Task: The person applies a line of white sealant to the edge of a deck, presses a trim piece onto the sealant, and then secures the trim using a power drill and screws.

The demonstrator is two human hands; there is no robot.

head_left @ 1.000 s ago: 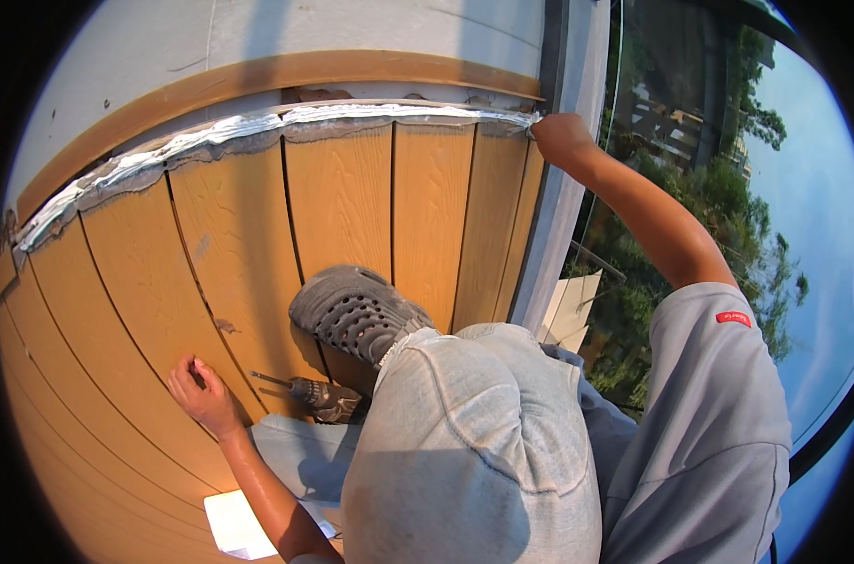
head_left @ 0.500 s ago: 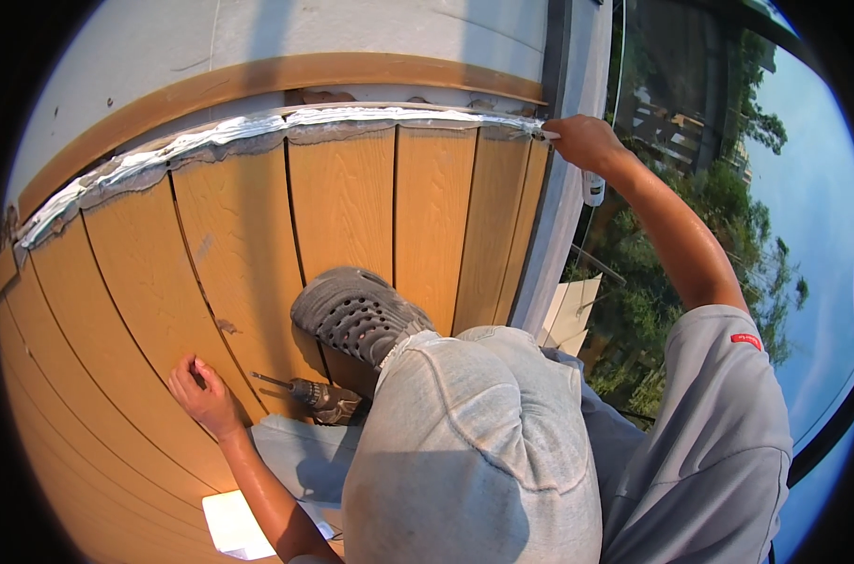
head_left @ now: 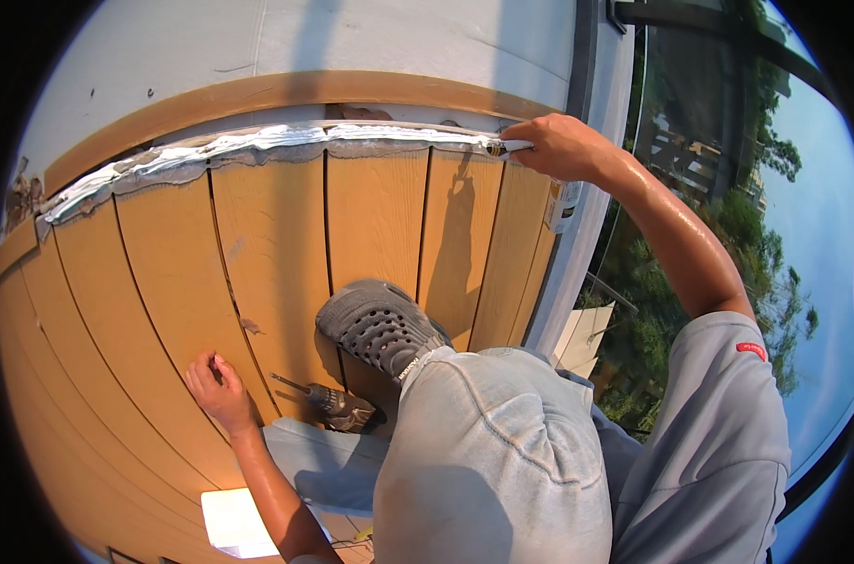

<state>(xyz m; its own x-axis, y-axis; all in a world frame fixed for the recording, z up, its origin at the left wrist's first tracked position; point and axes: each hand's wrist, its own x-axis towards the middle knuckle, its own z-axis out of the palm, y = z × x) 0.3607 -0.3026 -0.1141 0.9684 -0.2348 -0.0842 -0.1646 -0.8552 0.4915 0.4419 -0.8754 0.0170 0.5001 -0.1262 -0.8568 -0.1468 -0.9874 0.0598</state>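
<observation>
My right hand [head_left: 563, 150] is closed around a small pale-handled tool [head_left: 515, 147]. Its dark tip touches the right end of a rough white sealant strip [head_left: 281, 137] along the tops of orange-brown boards [head_left: 375, 207]. A white labelled cylinder [head_left: 563, 209] sits just below the right wrist; its upper part is hidden, and I cannot tell whether this hand also holds it. My left hand [head_left: 222, 390] hovers low over the boards at the left, fingers loosely bent, thumb apart, nothing visible in it. Nearby lies a drill [head_left: 337, 405] with a bit fitted.
My grey clog [head_left: 378, 324] and bent, pale-trousered knee [head_left: 502, 423] occupy the middle. A brown rail [head_left: 352, 87] runs above the sealant. Along the right are a grey metal frame [head_left: 587, 85] and glass with trees beyond. A white sheet [head_left: 239, 524] lies at lower left.
My right hand has moved left along the white strip with the tool, and the white cylinder has shifted left too. The view has shifted slightly; the left hand stays near the drill.
</observation>
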